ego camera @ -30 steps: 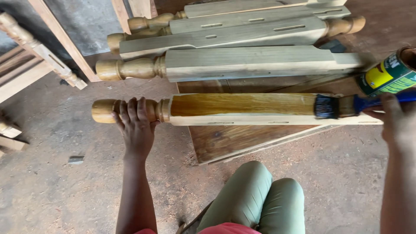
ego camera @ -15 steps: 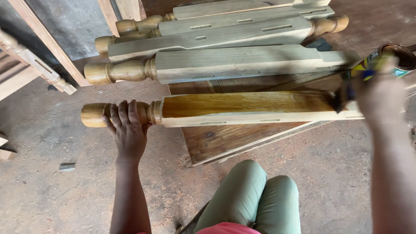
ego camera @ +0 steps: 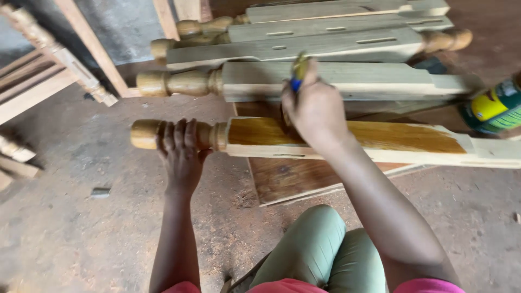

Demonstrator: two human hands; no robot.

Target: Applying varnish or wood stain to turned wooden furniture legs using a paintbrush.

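Amber varnish is glistening along the top face of the square section of a turned wooden leg (ego camera: 347, 140), which is lying crosswise over a flat board (ego camera: 293, 179) on the dusty floor (ego camera: 81, 228); its sides and its far right end are showing pale bare wood, and a narrow slot is showing in the near side. The left hand (ego camera: 182, 154) is gripping the rounded, turned end of that leg, fingers curled over the top. The right hand (ego camera: 315, 108) is closing around a brush (ego camera: 297, 73) with a blue and yellowish handle, resting over the left part of the varnished face; the bristles are hidden behind the hand. Beyond it, several unvarnished legs (ego camera: 325, 81) are lying side by side in a row. A green and yellow can (ego camera: 491, 108) is sitting near the leg's right end. Pale wooden frames (ego camera: 38, 81) are lying at the left.
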